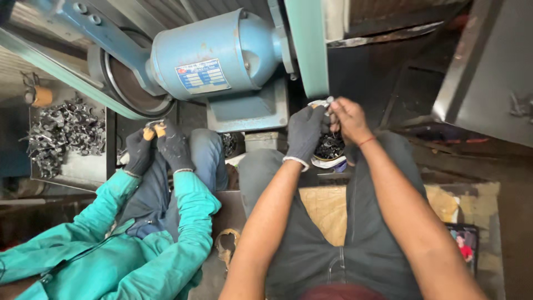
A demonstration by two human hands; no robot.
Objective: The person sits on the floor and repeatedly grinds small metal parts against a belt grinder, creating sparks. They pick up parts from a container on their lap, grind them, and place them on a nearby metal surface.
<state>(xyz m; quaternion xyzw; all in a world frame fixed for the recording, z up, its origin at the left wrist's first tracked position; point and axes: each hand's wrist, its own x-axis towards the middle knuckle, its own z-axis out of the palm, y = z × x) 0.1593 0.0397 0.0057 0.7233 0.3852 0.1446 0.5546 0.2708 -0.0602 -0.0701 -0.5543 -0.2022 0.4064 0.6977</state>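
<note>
1. Forearms run from the near edge up to the middle, over a lap in dark trousers (333, 244), meeting at a small shiny metal piece (322, 103).
2. The left hand (305, 133), in a dark glove, is clenched around the piece from below and from the left; the bare right hand (348, 119) pinches it from the right. Both hands touch it, so neither is nearer.
3. Just under the hands sits a bowl (328, 158) of dark metal parts, between the knees.
4. Straight beyond the piece, almost touching, rises the green sanding belt (306, 44); the piece's long axis is too small to tell.
5. Far left, a co-worker's gloved hands (158, 145) work at the blue motor (216, 53), beside a tray (72, 166) of parts.
</note>
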